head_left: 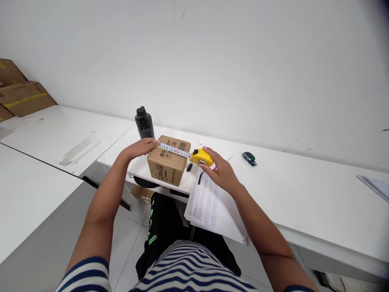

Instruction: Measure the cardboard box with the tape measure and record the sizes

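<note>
1. Two hands are at work on a small cardboard box (pixel 168 160) that sits near the near edge of the white tabletop (pixel 304 190).
2. The left hand (pixel 140 147) lies flat on the far left top corner of the box. Its fingers press the end of the tape strip (pixel 174 150) down. This grip is not closed around anything; it just pushes down.
3. The right hand (pixel 219 170) is to the right of the box. Its grip is wrapped around the yellow tape measure (pixel 201 157), which sits just past the right edge of the box.
4. The tape strip runs across the top of the box from the left hand to the yellow case.
5. A black bottle (pixel 144 122) stands just behind the box, on the far side.
6. A sheet of paper (pixel 209 207) with print lies under the right wrist and hangs over the near edge of the tabletop.
7. A small black pen (pixel 189 167) lies between the box and the paper.
8. A small dark gadget (pixel 249 158) lies well to the right. Around it the tabletop has lots of open room.
9. Brown boxes (pixel 18 95) lean by the wall far to the left.
</note>
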Available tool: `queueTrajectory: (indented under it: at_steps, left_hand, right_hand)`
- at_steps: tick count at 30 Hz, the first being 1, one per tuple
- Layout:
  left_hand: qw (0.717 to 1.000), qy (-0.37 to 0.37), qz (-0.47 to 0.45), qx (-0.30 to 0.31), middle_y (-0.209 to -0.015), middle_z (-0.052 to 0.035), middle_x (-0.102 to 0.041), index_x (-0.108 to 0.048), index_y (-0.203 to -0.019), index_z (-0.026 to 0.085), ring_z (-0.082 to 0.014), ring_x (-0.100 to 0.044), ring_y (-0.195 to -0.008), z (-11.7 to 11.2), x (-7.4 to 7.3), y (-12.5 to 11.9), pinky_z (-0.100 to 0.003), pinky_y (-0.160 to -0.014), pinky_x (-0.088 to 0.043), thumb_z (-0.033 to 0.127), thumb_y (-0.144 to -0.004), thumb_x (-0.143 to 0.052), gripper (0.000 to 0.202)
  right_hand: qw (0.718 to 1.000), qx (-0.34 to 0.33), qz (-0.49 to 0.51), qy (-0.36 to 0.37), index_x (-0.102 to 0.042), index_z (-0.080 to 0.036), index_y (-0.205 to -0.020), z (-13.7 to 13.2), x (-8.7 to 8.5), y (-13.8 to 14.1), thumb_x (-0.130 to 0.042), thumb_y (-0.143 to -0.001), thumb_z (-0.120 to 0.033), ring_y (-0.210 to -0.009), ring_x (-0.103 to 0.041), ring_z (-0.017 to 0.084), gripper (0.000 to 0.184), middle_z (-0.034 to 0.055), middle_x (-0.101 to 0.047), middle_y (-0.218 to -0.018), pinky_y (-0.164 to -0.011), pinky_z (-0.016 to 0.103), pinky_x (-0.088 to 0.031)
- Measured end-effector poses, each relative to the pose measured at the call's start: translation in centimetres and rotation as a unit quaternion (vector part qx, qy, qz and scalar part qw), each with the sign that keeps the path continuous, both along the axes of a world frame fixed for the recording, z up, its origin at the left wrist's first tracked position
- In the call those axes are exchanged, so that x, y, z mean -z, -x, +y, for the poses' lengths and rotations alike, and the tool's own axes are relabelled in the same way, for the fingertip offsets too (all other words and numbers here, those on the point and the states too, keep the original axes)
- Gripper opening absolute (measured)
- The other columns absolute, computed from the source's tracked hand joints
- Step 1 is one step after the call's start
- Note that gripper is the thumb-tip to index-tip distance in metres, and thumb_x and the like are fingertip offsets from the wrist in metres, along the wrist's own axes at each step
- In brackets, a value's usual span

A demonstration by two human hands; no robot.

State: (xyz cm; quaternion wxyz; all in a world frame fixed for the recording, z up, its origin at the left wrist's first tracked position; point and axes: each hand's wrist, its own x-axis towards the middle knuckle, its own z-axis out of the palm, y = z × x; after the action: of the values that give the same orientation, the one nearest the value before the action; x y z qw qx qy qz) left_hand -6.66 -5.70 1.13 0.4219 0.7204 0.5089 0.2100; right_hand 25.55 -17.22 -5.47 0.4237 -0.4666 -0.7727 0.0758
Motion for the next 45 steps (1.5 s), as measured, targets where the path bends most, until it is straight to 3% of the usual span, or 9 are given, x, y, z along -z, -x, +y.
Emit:
queueTrajectory:
  at_steps: [5, 9, 16, 21, 27, 32, 35, 40, 45]
  left_hand:
    - [0.996, -0.064, -0.044, -0.042, -0.062, 0.0008, -0.048, -0.050, -0.070, 0.020, -0.0124, -0.044, -0.057, 1.8, -1.4, 0.6, -0.027, -0.056, -0.037, 0.059, -0.083, -0.058, 0.042]
    - [0.991, -0.122, 0.005, 0.047, -0.081, -0.0048, -0.062, -0.057, -0.083, 0.020, -0.0177, -0.057, -0.075, 4.2, -3.4, -2.9, -0.032, -0.073, -0.048, 0.061, -0.089, -0.045, 0.044]
    - [0.939, -0.159, 0.268, 0.146, -0.112, -0.0091, -0.071, -0.068, -0.102, 0.021, -0.0249, -0.062, -0.097, 5.7, -3.0, -7.8, -0.035, -0.086, -0.045, 0.051, -0.091, -0.039, 0.043]
    - [0.949, -0.142, 0.212, 0.186, -0.110, -0.0069, -0.073, -0.071, -0.103, 0.024, -0.0231, -0.064, -0.093, 4.4, -1.8, -6.7, -0.032, -0.082, -0.045, 0.058, -0.088, -0.042, 0.047]
    - [0.962, -0.182, 0.144, 0.142, -0.102, -0.0072, -0.072, -0.071, -0.094, 0.021, -0.0233, -0.064, -0.090, 3.5, -0.9, -6.6, -0.034, -0.080, -0.046, 0.054, -0.090, -0.045, 0.042]
    - [0.975, -0.220, -0.015, 0.022, -0.100, -0.0061, -0.071, -0.067, -0.093, 0.019, -0.0198, -0.063, -0.090, 1.5, -2.6, -5.2, -0.033, -0.084, -0.048, 0.052, -0.088, -0.055, 0.035]
    - [0.969, -0.232, -0.077, 0.021, -0.099, -0.0054, -0.070, -0.064, -0.095, 0.020, -0.0186, -0.063, -0.089, -1.7, -3.9, -4.9, -0.033, -0.085, -0.050, 0.054, -0.087, -0.058, 0.036]
    - [0.953, -0.260, 0.046, 0.147, -0.131, -0.0100, -0.064, -0.065, -0.118, 0.025, -0.0299, -0.054, -0.127, -6.2, -2.4, -6.0, -0.046, -0.111, -0.037, 0.062, -0.086, -0.056, 0.050]
    - [0.955, -0.250, 0.146, 0.059, -0.163, -0.0119, -0.030, -0.040, -0.151, 0.027, -0.0385, -0.022, -0.151, -5.5, 0.6, -1.4, -0.056, -0.123, -0.010, 0.069, -0.067, -0.072, 0.099]
  right_hand:
    - [0.986, 0.008, 0.051, -0.156, -0.043, -0.028, -0.144, -5.5, -0.6, 2.2, -0.069, -0.085, -0.024, -0.119, -0.063, 0.031, 0.065, 0.0161, -0.061, -0.130, -0.084, 0.046, -0.062]
    - [0.976, -0.067, 0.062, -0.198, -0.035, -0.025, -0.146, -10.5, -0.7, 8.9, -0.071, -0.082, -0.025, -0.112, -0.067, 0.027, 0.073, 0.0209, -0.053, -0.142, -0.073, 0.035, -0.064]
    - [0.987, 0.038, 0.051, -0.148, -0.049, -0.020, -0.131, -6.8, -0.4, 16.1, -0.060, -0.087, -0.062, -0.106, -0.071, 0.027, 0.061, 0.0182, -0.065, -0.126, -0.062, 0.033, -0.064]
    - [0.993, 0.079, 0.031, -0.076, -0.055, -0.019, -0.126, -3.4, -1.0, 15.4, -0.063, -0.085, -0.061, -0.114, -0.066, 0.030, 0.059, 0.0170, -0.061, -0.132, -0.069, 0.039, -0.065]
    - [0.992, 0.059, 0.035, -0.110, -0.041, -0.023, -0.140, -4.0, -0.5, 15.0, -0.059, -0.092, -0.041, -0.124, -0.061, 0.030, 0.054, 0.0175, -0.055, -0.141, -0.070, 0.038, -0.064]
    - [0.990, 0.025, 0.059, -0.126, -0.020, -0.026, -0.153, -5.0, 0.3, 11.5, -0.056, -0.095, -0.028, -0.145, -0.038, 0.028, 0.069, 0.0170, -0.041, -0.153, -0.104, 0.049, -0.053]
    - [0.988, 0.054, 0.077, -0.121, -0.020, -0.027, -0.154, -4.8, 1.5, 8.4, -0.057, -0.094, -0.028, -0.141, -0.045, 0.026, 0.070, 0.0164, -0.047, -0.149, -0.107, 0.049, -0.051]
    - [0.986, 0.095, 0.113, -0.083, -0.039, -0.027, -0.143, -3.5, 2.7, 4.7, -0.059, -0.093, -0.033, -0.126, -0.058, 0.026, 0.054, 0.0134, -0.059, -0.134, -0.104, 0.049, -0.052]
    - [0.970, 0.064, 0.230, 0.047, -0.043, -0.027, -0.139, -1.9, 2.1, 3.3, -0.066, -0.087, -0.042, -0.128, -0.055, 0.027, 0.059, 0.0136, -0.052, -0.141, -0.104, 0.051, -0.050]
